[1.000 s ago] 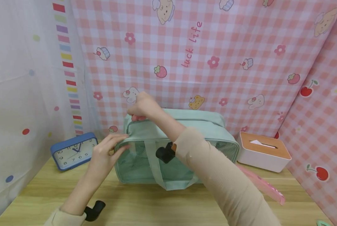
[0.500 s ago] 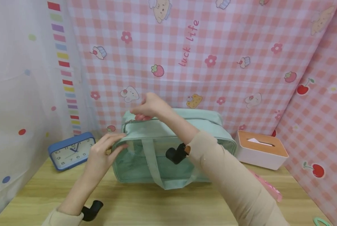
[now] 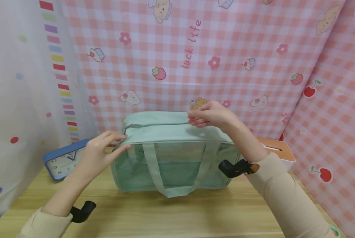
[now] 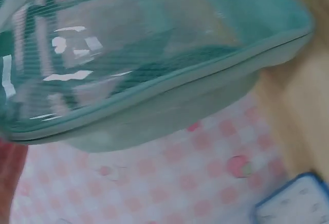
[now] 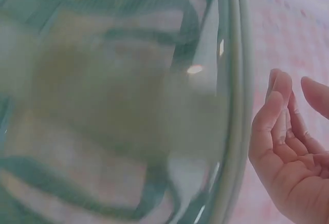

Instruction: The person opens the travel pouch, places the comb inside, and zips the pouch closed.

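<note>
A mint-green tote bag (image 3: 177, 167) with clear and mesh panels stands upright on the wooden table. Its top zipper (image 3: 153, 125) runs along the top, and a zipper pull (image 3: 131, 125) shows at the left end. My left hand (image 3: 98, 153) is at the bag's upper left corner, thumb and fingers apart; whether they touch the fabric I cannot tell. Only a blurred bit of that hand (image 4: 10, 175) enters the left wrist view. Above the right part of the bag's top hovers my right hand (image 3: 214, 115), its fingers loosely bent. The right wrist view shows that hand holding nothing.
At the left stands a blue desk clock (image 3: 65, 160), partly behind my left arm. A tissue box (image 3: 276, 148) with a wooden lid is at the back right, partly hidden by my right arm. A pink checked cloth (image 3: 177, 49) hangs behind the bag.
My right hand has moved from the bag's top left to the right along its top. The left hand's thumb and fingers have loosened at the corner. The head view has shifted right.
</note>
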The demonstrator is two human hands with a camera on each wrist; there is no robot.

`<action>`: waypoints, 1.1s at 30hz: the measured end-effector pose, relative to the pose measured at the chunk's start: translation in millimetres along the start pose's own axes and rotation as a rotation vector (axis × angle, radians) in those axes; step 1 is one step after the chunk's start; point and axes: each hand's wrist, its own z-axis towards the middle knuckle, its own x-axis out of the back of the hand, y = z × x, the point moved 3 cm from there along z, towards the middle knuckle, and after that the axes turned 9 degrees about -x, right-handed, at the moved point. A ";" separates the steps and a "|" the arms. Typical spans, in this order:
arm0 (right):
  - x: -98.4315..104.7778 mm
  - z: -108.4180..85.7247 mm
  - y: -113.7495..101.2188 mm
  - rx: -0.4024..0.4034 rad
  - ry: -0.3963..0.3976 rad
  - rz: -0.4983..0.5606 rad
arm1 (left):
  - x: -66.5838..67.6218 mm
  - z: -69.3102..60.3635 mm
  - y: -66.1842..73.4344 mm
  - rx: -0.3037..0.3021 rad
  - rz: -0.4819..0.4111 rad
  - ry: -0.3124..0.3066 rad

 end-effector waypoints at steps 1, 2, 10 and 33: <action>7.9 -2.4 7.0 0.008 -0.005 0.021 | 0.8 7.2 -1.4 0.001 -0.019 -0.047; 15.5 -5.2 13.8 0.013 -0.010 0.048 | 1.3 15.3 -2.6 0.010 -0.033 -0.104; 67.3 -24.7 76.3 -0.010 0.015 0.248 | -6.2 72.9 -11.8 0.169 -0.180 -0.567; 96.7 -57.0 316.2 -0.384 0.216 -0.030 | -61.2 112.1 -8.0 0.078 -0.192 -1.202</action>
